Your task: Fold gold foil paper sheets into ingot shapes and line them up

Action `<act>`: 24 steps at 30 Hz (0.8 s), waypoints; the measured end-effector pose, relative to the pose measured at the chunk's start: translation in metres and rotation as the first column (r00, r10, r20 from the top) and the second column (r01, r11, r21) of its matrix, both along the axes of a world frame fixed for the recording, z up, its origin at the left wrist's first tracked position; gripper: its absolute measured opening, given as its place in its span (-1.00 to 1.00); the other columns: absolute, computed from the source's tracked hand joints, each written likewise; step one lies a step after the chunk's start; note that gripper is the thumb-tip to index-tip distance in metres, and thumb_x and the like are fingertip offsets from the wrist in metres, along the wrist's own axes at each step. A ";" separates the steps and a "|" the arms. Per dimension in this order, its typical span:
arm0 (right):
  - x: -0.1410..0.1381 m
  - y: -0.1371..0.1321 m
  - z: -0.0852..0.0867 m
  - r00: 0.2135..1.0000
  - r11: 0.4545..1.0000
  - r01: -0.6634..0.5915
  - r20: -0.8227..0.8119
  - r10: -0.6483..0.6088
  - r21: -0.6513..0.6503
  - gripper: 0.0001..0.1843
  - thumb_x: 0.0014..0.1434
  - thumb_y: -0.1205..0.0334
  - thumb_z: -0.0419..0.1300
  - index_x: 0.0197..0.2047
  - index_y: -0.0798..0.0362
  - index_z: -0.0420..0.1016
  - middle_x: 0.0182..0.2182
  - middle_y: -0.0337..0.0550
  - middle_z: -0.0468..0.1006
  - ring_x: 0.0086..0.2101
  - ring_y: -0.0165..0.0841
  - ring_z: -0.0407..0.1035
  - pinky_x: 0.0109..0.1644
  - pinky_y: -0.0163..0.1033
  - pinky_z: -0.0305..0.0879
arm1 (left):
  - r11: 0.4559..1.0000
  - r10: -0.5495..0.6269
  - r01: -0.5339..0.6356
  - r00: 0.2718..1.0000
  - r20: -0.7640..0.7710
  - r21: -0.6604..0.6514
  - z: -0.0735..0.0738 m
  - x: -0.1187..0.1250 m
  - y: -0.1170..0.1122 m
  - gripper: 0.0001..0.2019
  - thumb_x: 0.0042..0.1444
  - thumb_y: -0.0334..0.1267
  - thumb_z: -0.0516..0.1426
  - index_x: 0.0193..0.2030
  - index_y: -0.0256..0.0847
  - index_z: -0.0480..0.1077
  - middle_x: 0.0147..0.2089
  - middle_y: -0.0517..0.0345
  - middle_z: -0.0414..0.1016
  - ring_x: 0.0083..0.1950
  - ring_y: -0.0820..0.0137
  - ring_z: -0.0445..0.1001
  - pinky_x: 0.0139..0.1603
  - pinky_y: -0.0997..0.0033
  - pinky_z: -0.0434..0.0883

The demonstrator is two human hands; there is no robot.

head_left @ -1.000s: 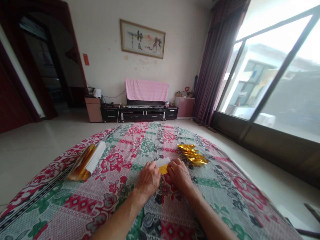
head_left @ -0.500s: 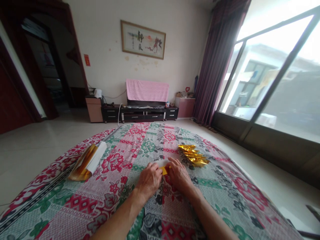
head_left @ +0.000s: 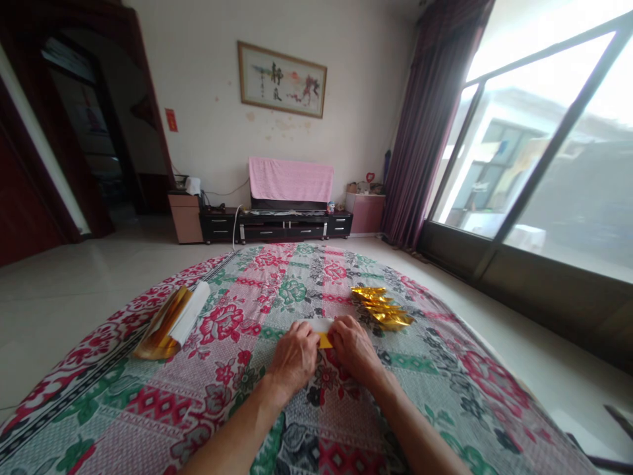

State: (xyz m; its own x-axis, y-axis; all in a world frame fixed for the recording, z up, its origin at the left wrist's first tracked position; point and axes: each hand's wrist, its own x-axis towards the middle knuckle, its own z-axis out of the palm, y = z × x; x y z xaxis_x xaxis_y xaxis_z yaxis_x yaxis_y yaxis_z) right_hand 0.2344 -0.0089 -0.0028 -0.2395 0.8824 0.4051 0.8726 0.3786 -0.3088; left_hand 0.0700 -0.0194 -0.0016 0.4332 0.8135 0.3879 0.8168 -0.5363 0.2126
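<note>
Both my hands rest together on a floral quilt (head_left: 346,422) spread on the floor. My left hand (head_left: 294,356) and my right hand (head_left: 355,348) press and pinch a small piece of gold-and-white paper (head_left: 324,332) between their fingertips. Only a white strip and a yellow corner of the paper show; the rest is hidden under my fingers. A pile of folded gold paper pieces (head_left: 383,307) lies just beyond my right hand.
A stack of gold foil sheets with white backing (head_left: 173,320) lies on the quilt at the left. Bare tiled floor surrounds the quilt. A low TV cabinet (head_left: 284,224) stands at the far wall, a large window (head_left: 544,152) on the right.
My fingers have closed in over the paper, so less of its white strip shows. Both hands stay in the same place on the quilt.
</note>
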 end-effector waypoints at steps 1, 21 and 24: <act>0.000 0.000 0.000 1.000 1.000 0.006 0.002 -0.006 -0.004 -0.78 0.20 0.33 -0.04 -0.37 0.07 0.40 -0.28 -0.11 0.40 -0.26 -0.40 0.28 -0.13 -0.33 0.14 | 1.000 0.000 0.000 1.000 0.005 -0.004 0.000 0.000 0.000 -0.77 0.17 -0.36 -0.09 -0.32 -0.18 0.39 -0.23 0.11 0.35 -0.14 0.36 0.27 -0.13 0.40 0.28; 0.002 0.001 -0.004 0.999 0.999 0.041 -0.023 -0.041 -0.011 -0.79 -0.01 0.42 0.02 -0.28 0.10 0.38 -0.30 -0.11 0.38 -0.26 -0.35 0.25 -0.13 -0.31 0.12 | 0.994 -0.103 0.107 0.991 0.084 -0.033 0.000 -0.006 0.005 -0.75 0.16 -0.39 -0.08 -0.31 -0.17 0.42 -0.23 0.12 0.37 -0.15 0.38 0.30 -0.08 0.42 0.28; 0.003 0.000 -0.003 0.997 0.998 0.065 -0.041 -0.065 -0.008 -0.68 -0.09 0.42 0.05 -0.20 0.12 0.38 -0.30 -0.09 0.39 -0.26 -0.33 0.25 -0.14 -0.30 0.13 | 0.996 -0.076 0.080 0.992 0.103 -0.032 0.000 -0.006 0.007 -0.76 0.14 -0.42 -0.07 -0.26 -0.18 0.41 -0.22 0.11 0.38 -0.12 0.36 0.30 -0.06 0.40 0.28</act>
